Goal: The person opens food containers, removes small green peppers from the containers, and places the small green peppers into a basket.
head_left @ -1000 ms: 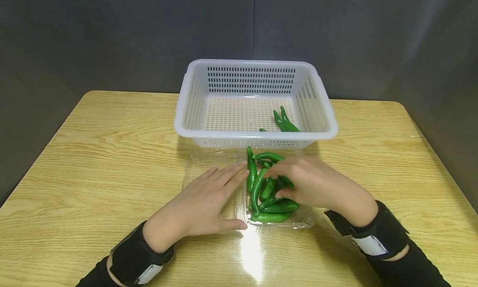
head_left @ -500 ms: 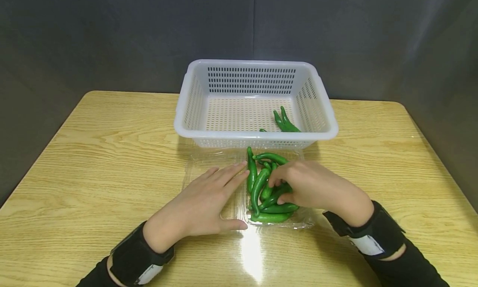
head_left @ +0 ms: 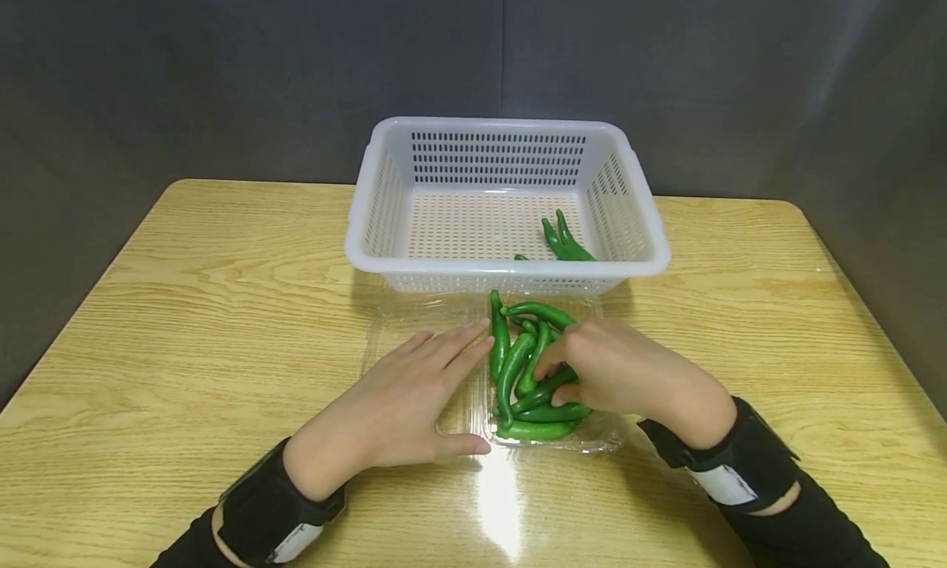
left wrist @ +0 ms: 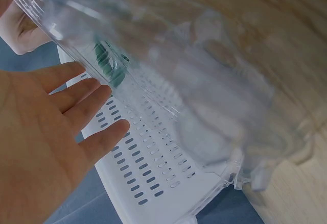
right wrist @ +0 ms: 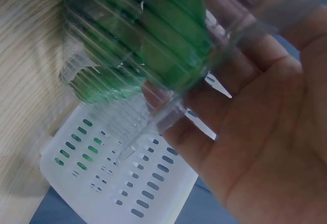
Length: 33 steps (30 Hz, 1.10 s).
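My right hand (head_left: 617, 367) reaches with bent fingers into the clear plastic clamshell container (head_left: 607, 441). Between its fingers and thumb it holds a green chili pepper (head_left: 551, 385) lying in the pile. Several other green chili peppers (head_left: 510, 379) lie around it, mostly slanted or lengthwise. The palm partly hides the right side of the container. My left hand (head_left: 414, 399) spreads straight fingers over the open lid (head_left: 385, 342), its fingertips at the container's left edge. In the left wrist view, those extended fingers (left wrist: 84, 94) sit beside the clear plastic.
A white slotted basket (head_left: 491, 266) stands just behind the container. A few green peppers (head_left: 568, 243) lie at its front right, partly hidden by its rim. The wooden table (head_left: 222, 305) extends to both sides, and a dark curtain (head_left: 296, 75) hangs behind.
My right hand has shifted slightly to the right among the peppers. The middle peppers have shifted a little and show more. My left hand and the basket have not moved.
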Available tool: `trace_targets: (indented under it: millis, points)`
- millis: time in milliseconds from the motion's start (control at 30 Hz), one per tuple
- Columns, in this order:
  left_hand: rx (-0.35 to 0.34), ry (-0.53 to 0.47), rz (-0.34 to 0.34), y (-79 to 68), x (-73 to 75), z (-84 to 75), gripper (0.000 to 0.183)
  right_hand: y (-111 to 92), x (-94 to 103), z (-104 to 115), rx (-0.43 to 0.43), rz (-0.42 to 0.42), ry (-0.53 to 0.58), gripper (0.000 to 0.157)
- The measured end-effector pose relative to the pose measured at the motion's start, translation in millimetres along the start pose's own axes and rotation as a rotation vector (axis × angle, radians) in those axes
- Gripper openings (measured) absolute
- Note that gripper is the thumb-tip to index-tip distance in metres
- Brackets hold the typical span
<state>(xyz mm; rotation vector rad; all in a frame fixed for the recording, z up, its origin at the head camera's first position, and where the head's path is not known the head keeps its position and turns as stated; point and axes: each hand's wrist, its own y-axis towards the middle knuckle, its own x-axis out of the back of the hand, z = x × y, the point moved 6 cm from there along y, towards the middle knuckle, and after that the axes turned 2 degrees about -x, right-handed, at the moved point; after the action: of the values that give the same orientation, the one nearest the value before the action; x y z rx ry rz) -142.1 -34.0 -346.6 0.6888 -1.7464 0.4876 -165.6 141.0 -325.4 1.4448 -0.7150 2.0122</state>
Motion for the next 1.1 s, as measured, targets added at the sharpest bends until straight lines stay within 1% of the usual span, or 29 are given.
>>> trace_targets:
  millis: [233, 633, 1100]
  points:
    - [-0.011, -0.007, -0.012, 0.0, 0.9, -0.2, 0.104, 0.3, 0.1, 0.3, -0.004, 0.011, 0.009, 0.021]
    - [-0.002, 0.009, -0.002, -0.2, -0.2, 0.3, 0.104, 0.3, 1.1, 0.8, -0.04, -0.003, 0.015, 0.026]
    - [0.004, 0.003, 0.008, -0.6, -0.2, 0.2, 0.104, -4.0, 9.4, 1.9, -0.046, -0.027, 0.023, 0.029]
